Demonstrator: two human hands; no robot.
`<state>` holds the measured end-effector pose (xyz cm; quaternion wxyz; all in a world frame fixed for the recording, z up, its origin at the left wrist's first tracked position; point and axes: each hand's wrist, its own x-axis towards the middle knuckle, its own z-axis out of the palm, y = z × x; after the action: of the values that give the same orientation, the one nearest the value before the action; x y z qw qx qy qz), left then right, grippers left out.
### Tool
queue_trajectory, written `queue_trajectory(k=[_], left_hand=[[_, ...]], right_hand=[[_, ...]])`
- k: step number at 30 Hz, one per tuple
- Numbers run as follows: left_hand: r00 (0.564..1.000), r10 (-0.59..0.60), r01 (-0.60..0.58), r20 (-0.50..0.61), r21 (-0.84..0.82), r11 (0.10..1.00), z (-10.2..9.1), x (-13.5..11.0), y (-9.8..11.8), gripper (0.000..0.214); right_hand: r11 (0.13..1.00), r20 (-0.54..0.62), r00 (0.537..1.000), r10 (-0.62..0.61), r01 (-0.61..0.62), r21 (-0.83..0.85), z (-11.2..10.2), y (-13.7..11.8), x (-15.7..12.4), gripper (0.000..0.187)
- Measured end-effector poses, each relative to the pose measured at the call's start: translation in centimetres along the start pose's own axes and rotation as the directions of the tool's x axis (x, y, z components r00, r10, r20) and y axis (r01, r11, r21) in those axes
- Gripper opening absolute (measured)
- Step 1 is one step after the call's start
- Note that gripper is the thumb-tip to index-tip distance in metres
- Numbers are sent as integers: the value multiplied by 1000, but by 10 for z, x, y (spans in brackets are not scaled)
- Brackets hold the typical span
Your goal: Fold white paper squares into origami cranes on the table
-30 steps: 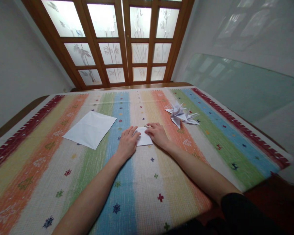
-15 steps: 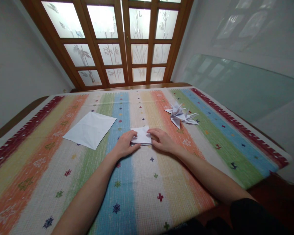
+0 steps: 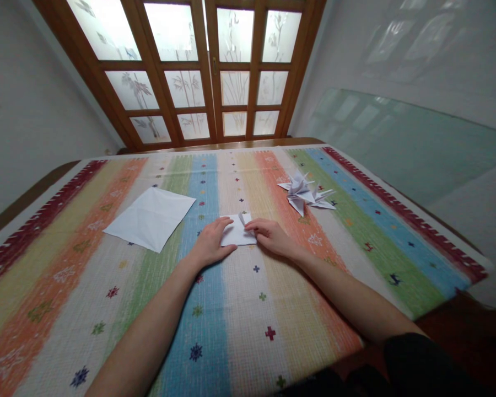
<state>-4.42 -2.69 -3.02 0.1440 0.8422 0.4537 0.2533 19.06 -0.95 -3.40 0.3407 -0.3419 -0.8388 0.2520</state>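
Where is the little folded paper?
Near the head view's middle, the folded paper lies on the striped tablecloth between the left hand and right hand.

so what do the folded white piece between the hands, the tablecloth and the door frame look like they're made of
Folded white piece: matte paper, by its straight creased edges and thin lifted flap.
Tablecloth: matte woven fabric, by its coarse texture; the fibre can't be told.
Door frame: probably wood, brown and smooth, though veneer is possible.
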Motion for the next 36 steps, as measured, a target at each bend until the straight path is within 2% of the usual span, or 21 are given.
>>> queue_trajectory(k=[3,6,10,15,19,22,27,31,33,36], left_hand=[[1000,3,-3,0,-5,1000,0,0,1,62],[1000,-2,2,3,-7,1000,-1,0,1,61],[1000,-7,7,16,-1,1000,-2,1,3,58],[1000,-12,11,27,30,999,-3,1,6,54],[1000,-2,1,14,51,999,-4,1,8,46],[1000,-2,2,0,83,997,-3,1,9,36],[999,-42,46,-24,217,975,-1,1,14,26],[994,-99,106,-39,339,935,2,1,19,7],[993,-99,116,-65,359,926,3,1,21,8],[992,-74,109,-104,379,919,4,0,22,10]], right_hand=[[988,46,996,-79,84,-127,0,1,3,43],[935,136,979,-152,187,-303,-5,4,6,30],[870,201,963,-177,249,-425,-12,8,9,21],[890,150,963,-223,264,-371,-10,12,10,23],[928,-12,970,-244,230,-294,-4,13,8,26],[936,-90,961,-262,230,-268,-1,13,8,25],[951,-127,975,-181,141,-276,3,9,6,20],[959,-235,963,-132,65,-275,4,-1,2,9],[952,-225,960,-165,96,-291,5,-8,0,9],[912,-37,960,-279,253,-323,5,-18,-2,15]])
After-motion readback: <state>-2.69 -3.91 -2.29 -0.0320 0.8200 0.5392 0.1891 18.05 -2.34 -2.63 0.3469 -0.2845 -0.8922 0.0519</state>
